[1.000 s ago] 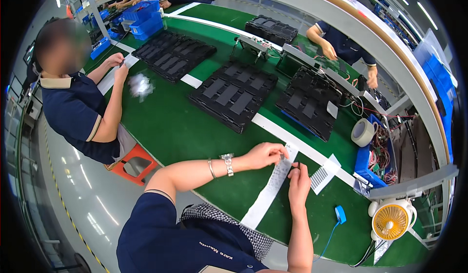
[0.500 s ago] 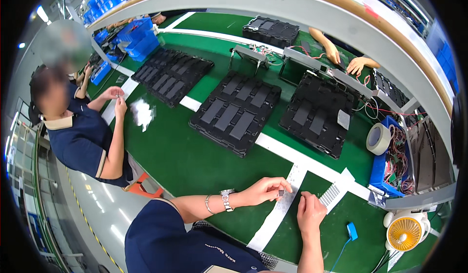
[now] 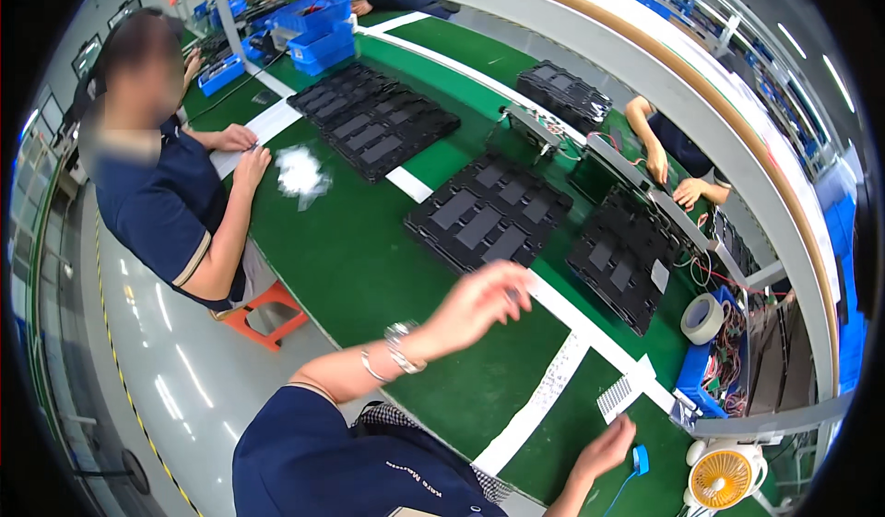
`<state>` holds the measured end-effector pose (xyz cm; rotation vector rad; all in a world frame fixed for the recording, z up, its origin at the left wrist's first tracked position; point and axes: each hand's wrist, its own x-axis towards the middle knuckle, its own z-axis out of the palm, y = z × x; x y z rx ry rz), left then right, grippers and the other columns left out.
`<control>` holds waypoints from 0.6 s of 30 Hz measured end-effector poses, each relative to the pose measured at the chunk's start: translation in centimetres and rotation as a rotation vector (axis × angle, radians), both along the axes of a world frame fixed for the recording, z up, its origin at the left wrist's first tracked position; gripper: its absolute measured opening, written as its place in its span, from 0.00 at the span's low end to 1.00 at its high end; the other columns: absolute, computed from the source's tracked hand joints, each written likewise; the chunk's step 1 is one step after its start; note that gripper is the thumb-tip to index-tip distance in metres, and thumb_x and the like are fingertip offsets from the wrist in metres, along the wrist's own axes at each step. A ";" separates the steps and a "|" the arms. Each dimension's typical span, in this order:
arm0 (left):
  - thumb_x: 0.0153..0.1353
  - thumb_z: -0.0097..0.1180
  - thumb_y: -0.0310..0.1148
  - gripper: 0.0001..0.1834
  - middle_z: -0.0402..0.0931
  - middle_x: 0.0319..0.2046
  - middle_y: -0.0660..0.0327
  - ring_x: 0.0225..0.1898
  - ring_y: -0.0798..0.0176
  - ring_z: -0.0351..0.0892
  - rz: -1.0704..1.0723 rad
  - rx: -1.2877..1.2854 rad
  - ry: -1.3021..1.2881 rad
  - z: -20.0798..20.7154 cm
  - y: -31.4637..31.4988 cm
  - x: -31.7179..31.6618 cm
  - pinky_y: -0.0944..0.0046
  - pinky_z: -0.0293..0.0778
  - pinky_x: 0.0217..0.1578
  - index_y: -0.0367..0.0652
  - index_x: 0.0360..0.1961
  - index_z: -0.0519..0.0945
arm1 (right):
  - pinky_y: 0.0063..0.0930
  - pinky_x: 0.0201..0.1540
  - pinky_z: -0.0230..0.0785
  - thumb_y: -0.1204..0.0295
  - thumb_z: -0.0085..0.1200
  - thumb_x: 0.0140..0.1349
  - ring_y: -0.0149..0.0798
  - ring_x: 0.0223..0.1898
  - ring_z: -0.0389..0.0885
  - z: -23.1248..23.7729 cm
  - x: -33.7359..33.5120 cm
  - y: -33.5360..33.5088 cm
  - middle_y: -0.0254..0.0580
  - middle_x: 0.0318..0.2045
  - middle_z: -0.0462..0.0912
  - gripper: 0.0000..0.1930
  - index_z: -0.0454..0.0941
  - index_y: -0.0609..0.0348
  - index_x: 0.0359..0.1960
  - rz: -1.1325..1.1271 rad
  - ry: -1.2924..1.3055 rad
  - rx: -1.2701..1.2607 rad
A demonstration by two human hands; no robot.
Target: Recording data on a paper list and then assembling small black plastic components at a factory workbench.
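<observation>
Left hand [image 3: 477, 307] near black rectangular panel [image 3: 489, 211]; right hand [image 3: 606, 447] near small blue block [image 3: 641, 460]; cannot tell either grip's state.

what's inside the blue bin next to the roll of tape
A tangle of red and pale wires shows inside the blue bin. The roll of tape hides part of the bin's left side, and whatever lies beneath the wires is covered.

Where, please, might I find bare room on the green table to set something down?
The widest bare green patch lies between the shiny plastic pile, the middle black tray and the left hand. A smaller one lies between the printed white strip and the right hand. The right end is crowded by the tape roll, blue bin and fan.
</observation>
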<state>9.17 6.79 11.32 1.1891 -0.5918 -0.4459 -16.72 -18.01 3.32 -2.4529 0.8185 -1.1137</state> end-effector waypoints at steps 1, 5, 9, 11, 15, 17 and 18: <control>0.68 0.46 0.30 0.14 0.76 0.38 0.63 0.36 0.71 0.77 0.129 0.032 -0.069 0.3 2.6 1.8 0.71 0.74 0.36 0.42 0.53 0.74 | 0.32 0.44 0.72 0.80 0.47 0.69 0.44 0.37 0.79 -0.6 -3.1 0.7 0.51 0.36 0.80 0.07 0.76 0.69 0.44 -0.076 0.020 -0.017; 0.66 0.47 0.35 0.17 0.75 0.47 0.64 0.44 0.70 0.74 0.572 0.067 -0.100 0.8 11.5 10.4 0.67 0.74 0.41 0.46 0.55 0.73 | 0.54 0.54 0.60 0.68 0.56 0.61 0.50 0.54 0.68 -5.2 -17.2 3.5 0.49 0.54 0.71 0.21 0.71 0.62 0.54 -0.642 0.046 0.390; 0.66 0.50 0.41 0.21 0.71 0.55 0.65 0.53 0.67 0.70 0.940 0.178 -0.002 -3.3 20.8 22.5 0.63 0.69 0.50 0.46 0.58 0.71 | 0.52 0.53 0.61 0.67 0.56 0.62 0.49 0.53 0.69 -6.2 -14.6 5.6 0.49 0.53 0.72 0.20 0.71 0.62 0.53 -0.712 -0.132 0.663; 0.67 0.50 0.45 0.26 0.69 0.59 0.62 0.57 0.63 0.68 1.081 0.261 0.137 -5.0 24.2 28.4 0.59 0.67 0.55 0.46 0.62 0.68 | 0.51 0.53 0.62 0.67 0.55 0.62 0.49 0.52 0.69 -6.6 -11.8 5.8 0.49 0.52 0.72 0.20 0.71 0.63 0.53 -0.674 -0.214 0.792; 0.64 0.51 0.53 0.35 0.66 0.61 0.51 0.60 0.52 0.66 1.088 0.284 0.509 -7.4 28.5 36.9 0.52 0.65 0.59 0.45 0.67 0.63 | 0.50 0.52 0.63 0.66 0.54 0.63 0.49 0.51 0.70 -7.5 -7.5 5.9 0.48 0.51 0.73 0.19 0.72 0.63 0.53 -0.611 -0.326 0.968; 0.64 0.50 0.54 0.37 0.65 0.61 0.47 0.61 0.49 0.65 1.093 0.304 0.551 -7.8 28.5 38.8 0.50 0.64 0.60 0.45 0.68 0.61 | 0.49 0.52 0.63 0.66 0.54 0.64 0.48 0.51 0.71 -7.6 -6.2 5.8 0.48 0.51 0.73 0.19 0.72 0.63 0.53 -0.603 -0.355 1.006; 0.64 0.49 0.55 0.37 0.65 0.61 0.45 0.61 0.47 0.65 1.098 0.314 0.571 -8.0 28.6 39.7 0.49 0.64 0.60 0.45 0.69 0.60 | 0.49 0.52 0.64 0.65 0.54 0.64 0.48 0.50 0.71 -7.8 -5.7 5.8 0.48 0.50 0.74 0.19 0.72 0.63 0.52 -0.596 -0.368 1.021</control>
